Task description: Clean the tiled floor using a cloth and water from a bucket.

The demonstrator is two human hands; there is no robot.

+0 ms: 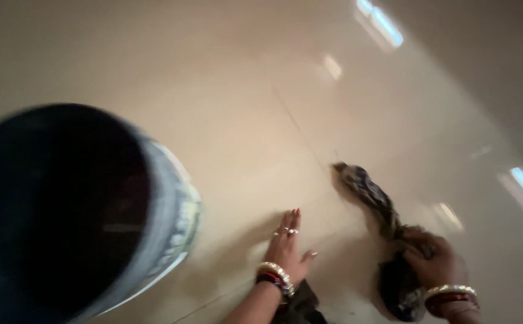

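The right hand (438,261), at the lower right of the frame, is clenched around a dark, patterned cloth (372,198). The cloth is bunched in the fist and trails up and to the left, its free end lying on the glossy beige floor (243,90) near the centre of the frame. The left hand (288,249) is at the lower middle, released, fingers straight and together, palm down on or just above the floor; the blur does not let me say whether it bears weight. It wears rings and bangles, and the right wrist is bangled too. A large dark bucket (81,210) with a pale worn rim fills the left of the frame; it stands near the left hand but apart from it, and its inside is too dark to show what it holds.

The risks I would judge from here:

- The floor shines with reflected light — if it is wet, a palm leaning on it could slide out.
- The bucket stands close on the left; a wide sweep of the left arm could knock it and, if it holds water, slop it over.
- Only one end of the cloth is gripped, so the loose tail may drag or fold under rather than lie flat.
- Bangles could scrape the tile.
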